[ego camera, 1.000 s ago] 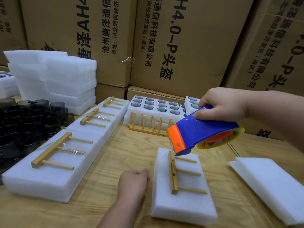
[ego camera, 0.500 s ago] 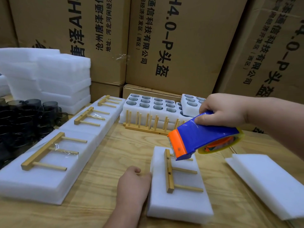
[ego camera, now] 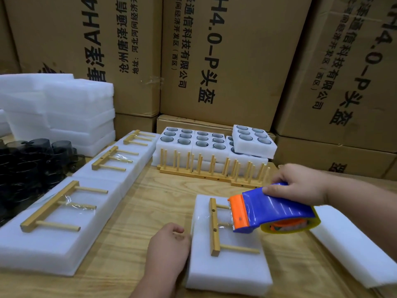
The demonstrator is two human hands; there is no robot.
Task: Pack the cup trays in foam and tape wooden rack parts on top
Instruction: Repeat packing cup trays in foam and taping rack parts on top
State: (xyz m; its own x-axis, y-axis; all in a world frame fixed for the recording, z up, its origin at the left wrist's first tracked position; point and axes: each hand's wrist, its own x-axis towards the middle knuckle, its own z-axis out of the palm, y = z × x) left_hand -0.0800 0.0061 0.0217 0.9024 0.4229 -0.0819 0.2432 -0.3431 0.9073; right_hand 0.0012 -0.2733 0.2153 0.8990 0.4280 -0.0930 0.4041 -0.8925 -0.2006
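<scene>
A white foam pack (ego camera: 227, 269) lies on the wooden table in front of me with a wooden rack part (ego camera: 215, 231) lying on top. My right hand (ego camera: 298, 182) grips a blue and orange tape dispenser (ego camera: 272, 208), whose orange end is down on the rack part's pegs. A strip of clear tape runs left from it over the rack bar to the foam's left edge. My left hand (ego camera: 168, 248) has its fingers curled against the left side of the foam pack.
Three foam packs with taped rack parts (ego camera: 62, 209) lie in a row at the left. Black cups (ego camera: 25, 162) and stacked foam sheets (ego camera: 71, 112) are far left. Foam cup trays (ego camera: 214, 145) and upright wooden racks (ego camera: 212, 168) stand behind. A loose foam sheet (ego camera: 354, 248) lies right. Cardboard boxes wall the back.
The tape dispenser has come down from above the foam pack onto the rack part's pegs, and tape now lies across the rack bar. My left hand moved up against the foam's side.
</scene>
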